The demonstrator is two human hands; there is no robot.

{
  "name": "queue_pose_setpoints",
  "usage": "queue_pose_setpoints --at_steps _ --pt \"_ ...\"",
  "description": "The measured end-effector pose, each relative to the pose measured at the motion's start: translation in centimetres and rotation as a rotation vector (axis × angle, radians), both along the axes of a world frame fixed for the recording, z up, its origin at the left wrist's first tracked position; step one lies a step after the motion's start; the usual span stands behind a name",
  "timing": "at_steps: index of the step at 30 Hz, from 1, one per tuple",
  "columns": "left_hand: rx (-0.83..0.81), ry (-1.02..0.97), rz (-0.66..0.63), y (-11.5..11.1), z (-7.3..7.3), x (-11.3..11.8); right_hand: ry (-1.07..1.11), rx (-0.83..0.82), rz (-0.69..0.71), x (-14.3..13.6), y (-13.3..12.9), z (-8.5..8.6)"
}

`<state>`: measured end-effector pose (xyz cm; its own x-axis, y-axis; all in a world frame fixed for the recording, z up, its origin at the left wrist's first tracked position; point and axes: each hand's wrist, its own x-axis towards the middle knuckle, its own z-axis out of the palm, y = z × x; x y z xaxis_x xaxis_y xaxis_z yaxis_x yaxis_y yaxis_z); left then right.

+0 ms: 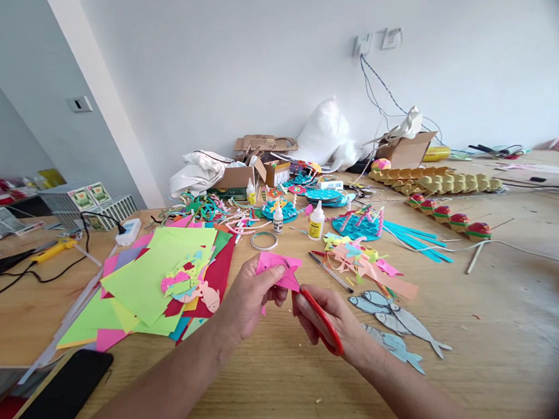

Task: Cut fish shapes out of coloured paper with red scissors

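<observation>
Between thumb and fingers, my left hand pinches a piece of pink paper with dark drawn lines and a notched right edge. My right hand is closed round red-handled scissors. Their front end meets the paper's lower right edge; the blades are mostly hidden. Left of my hands, small cut-out paper fish lie heaped on a stack of coloured paper sheets. To the right, grey-blue paper fish rest on the wooden table, near a pen and a pile of paper scraps.
Glue bottles and a roll of tape stand and lie beyond my hands. Blue decorated discs, egg-carton strips and cardboard boxes sit farther back. A black phone lies at the near left edge. A white cable crosses the right side.
</observation>
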<state>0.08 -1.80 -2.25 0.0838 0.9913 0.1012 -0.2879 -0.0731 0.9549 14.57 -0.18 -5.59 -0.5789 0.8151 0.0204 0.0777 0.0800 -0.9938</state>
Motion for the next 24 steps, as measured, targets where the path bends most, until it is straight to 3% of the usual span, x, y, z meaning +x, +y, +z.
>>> queue_pose_setpoints --at_steps 10,24 --pt "-0.010 0.010 -0.007 -0.04 -0.10 -0.04 -0.007 0.044 0.024 0.16 -0.09 0.32" --pt "-0.001 0.016 -0.002 -0.04 -0.19 -0.11 -0.016 -0.016 -0.003 -0.01 -0.11 0.45"
